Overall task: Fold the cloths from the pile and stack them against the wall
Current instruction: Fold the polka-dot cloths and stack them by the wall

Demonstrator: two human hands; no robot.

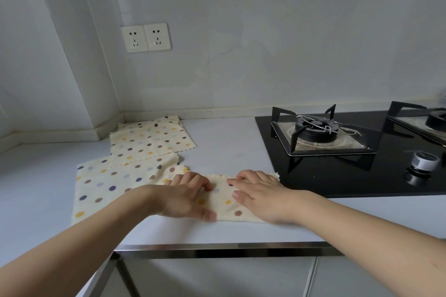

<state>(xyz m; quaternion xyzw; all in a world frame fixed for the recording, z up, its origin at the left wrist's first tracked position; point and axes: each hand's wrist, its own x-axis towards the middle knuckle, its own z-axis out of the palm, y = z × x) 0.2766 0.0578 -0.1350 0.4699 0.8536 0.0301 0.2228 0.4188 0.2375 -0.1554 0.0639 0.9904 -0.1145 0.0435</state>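
Head view first: I see both bare hands down on a cream polka-dot cloth (224, 202) lying flat near the front edge of the pale grey countertop (229, 147). My left hand (187, 196) has its fingers curled, pinching a ridge of that cloth, thumb along the near hem. My right hand (259, 194) lies flat on the cloth's right part, fingers straight and close together, pressing it down.

Left of the hands, a second cream dotted cloth (108, 188) lies spread open, its right edge tucked under the left hand. Beyond it, a folded stack of matching dotted cloths (150, 138) sits in the corner, its far edge touching the white wall (265, 43).

Just beside the right hand, the black glass gas hob (325, 176) begins, with a black pan support (313, 128) and a silver knob (424, 163). Two white wall sockets (146, 37) sit above the stack.
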